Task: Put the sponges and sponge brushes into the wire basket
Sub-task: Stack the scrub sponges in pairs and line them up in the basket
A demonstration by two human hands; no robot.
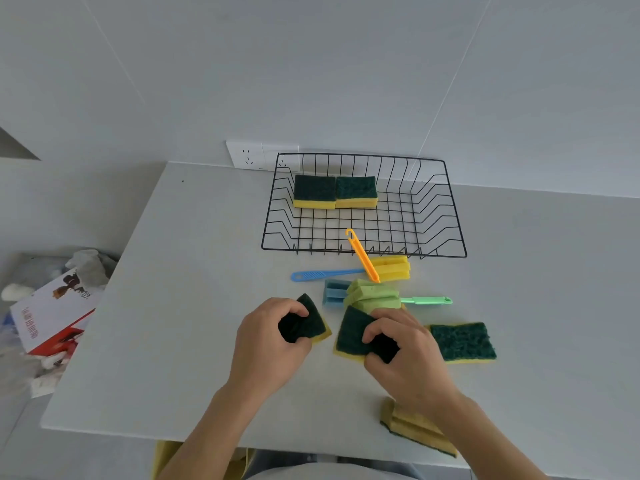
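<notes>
A black wire basket [453, 216] stands at the back of the table with two green-and-yellow sponges [334, 190] side by side in its far left part. In front of it lie three sponge brushes: yellow [389, 268] with an orange handle, blue [334, 292], and green [374, 294]. My left hand [270, 344] grips a green-and-yellow sponge [313, 323] on the table. My right hand [405, 355] grips another such sponge [349, 334] beside it. A further sponge [462, 341] lies to the right, and one [412, 426] sits near the front edge, partly under my right forearm.
A white wall socket [247, 155] sits behind the basket's left corner. Left of the table, lower down, lie a red-and-white box [55, 317] and crumpled bags. The table's front edge [138, 434] runs close to my body.
</notes>
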